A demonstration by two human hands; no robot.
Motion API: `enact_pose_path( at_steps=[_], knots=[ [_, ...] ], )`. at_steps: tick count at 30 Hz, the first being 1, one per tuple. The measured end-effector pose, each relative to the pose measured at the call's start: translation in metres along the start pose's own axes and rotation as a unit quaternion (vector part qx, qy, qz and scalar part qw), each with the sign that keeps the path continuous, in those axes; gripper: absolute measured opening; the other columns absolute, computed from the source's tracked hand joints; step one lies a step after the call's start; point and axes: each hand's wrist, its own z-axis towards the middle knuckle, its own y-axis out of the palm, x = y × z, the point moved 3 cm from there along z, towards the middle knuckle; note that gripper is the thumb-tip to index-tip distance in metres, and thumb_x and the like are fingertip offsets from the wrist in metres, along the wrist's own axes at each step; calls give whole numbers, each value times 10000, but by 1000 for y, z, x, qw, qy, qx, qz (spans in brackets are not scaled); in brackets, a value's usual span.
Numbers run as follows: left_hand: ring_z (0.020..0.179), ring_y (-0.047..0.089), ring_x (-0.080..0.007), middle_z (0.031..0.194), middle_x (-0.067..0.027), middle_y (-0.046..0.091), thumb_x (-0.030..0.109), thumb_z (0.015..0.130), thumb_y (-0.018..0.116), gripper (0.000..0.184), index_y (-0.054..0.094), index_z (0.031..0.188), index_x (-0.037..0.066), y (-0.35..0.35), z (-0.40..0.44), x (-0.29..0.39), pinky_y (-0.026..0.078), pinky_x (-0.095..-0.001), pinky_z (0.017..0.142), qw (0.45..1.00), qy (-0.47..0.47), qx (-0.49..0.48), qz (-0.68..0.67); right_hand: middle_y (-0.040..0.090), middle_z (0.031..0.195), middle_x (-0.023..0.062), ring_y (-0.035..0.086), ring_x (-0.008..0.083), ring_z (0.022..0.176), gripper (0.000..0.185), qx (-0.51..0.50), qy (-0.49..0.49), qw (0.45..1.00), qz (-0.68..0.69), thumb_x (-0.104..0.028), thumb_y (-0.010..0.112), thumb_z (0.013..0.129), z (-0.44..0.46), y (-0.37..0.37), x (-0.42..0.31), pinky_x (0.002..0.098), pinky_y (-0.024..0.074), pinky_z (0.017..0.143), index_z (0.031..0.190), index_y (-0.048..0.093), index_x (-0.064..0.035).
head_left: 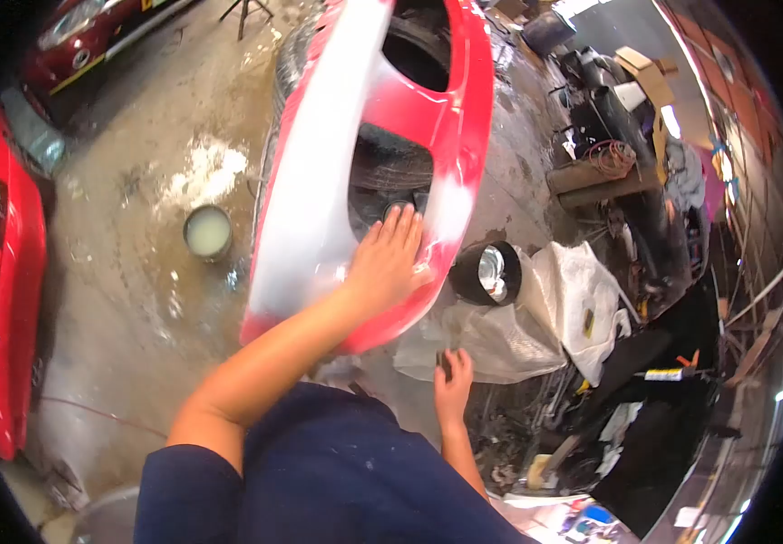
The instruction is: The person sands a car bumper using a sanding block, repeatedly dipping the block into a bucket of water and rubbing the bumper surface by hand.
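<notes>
A red car bumper with broad whitish-grey patches lies in front of me, propped on black tyres that show through its openings. My left hand rests flat on the bumper's near part, fingers extended beside the lower opening, with nothing visible in its grasp. Off the bumper's near right end, my right hand is closed around a small dark piece. That piece is mostly covered by the fingers, so its kind is unclear. Right of the bumper stands a black bucket with a shiny surface inside.
A container of cloudy liquid stands on the wet concrete floor to the left. Another red car part sits at far left. Crumpled plastic sheeting, cardboard boxes and assorted parts crowd the right side.
</notes>
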Motion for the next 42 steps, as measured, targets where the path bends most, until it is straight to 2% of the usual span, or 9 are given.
enact_pose_path(
  at_steps=[3,6,11,14,22,28,32,37,42],
  knots=[
    [1599,197,-419,1697,-299,225,507,981,633,949,254,1610,-94,-1,54,11,198,-517,1293,992,7,124,-17,542,1464,230,521,434,1342,454,-63,66,994,-64,-155,729,859,-80,17,71,505,417,1137,1307,683,-104],
    [1616,121,-416,1713,-300,172,517,1004,606,970,188,1629,-96,10,111,17,149,-521,1305,986,-13,163,13,596,1407,218,565,419,1295,434,-84,199,976,-30,-139,705,825,-158,33,146,477,453,1105,1257,707,-91],
    [1614,122,-423,1708,-303,182,478,1020,601,929,204,1617,-113,44,102,26,130,-527,1307,984,-55,156,70,684,1225,210,633,378,1187,420,-119,314,940,57,-149,700,789,-269,48,245,454,505,1030,1200,733,-68],
    [1600,174,-438,1686,-310,244,460,1003,618,919,233,1605,-118,59,73,27,147,-541,1302,976,-35,182,115,690,1193,206,647,377,1153,416,-126,398,906,66,-153,718,785,-303,38,244,466,517,1008,1192,738,-68],
    [1598,174,-444,1680,-290,279,461,1022,592,893,231,1613,-103,70,8,44,146,-564,1294,969,-38,123,209,690,1186,228,642,398,1151,359,-156,371,911,86,-160,709,818,-336,44,286,478,510,1016,1163,753,-75],
    [1600,156,-446,1688,-283,269,455,1008,612,882,271,1602,-102,71,-33,57,124,-557,1303,972,-61,71,217,701,1175,214,641,393,1167,346,-149,314,936,61,-134,684,835,-262,37,311,469,507,1028,1168,745,-63],
    [1593,153,-470,1685,-295,263,408,991,656,878,280,1595,-107,63,-64,68,147,-565,1297,974,-56,11,217,671,1271,219,618,393,1228,396,-134,204,961,128,-143,674,872,-188,49,304,446,490,1071,1251,695,-32],
    [1579,185,-487,1684,-314,250,328,972,716,831,335,1590,-76,87,-156,88,221,-542,1281,989,-61,-25,131,666,1290,214,638,375,1217,477,-97,107,955,260,-211,740,874,-83,46,210,423,503,1051,1300,653,-14],
    [1495,401,-454,1582,-317,440,330,984,719,752,419,1543,-74,115,-249,85,307,-501,1250,953,-211,-157,-152,646,1339,218,623,365,1265,521,-147,35,909,389,-213,747,893,-36,24,86,423,481,1083,1352,621,-1]
  ],
)
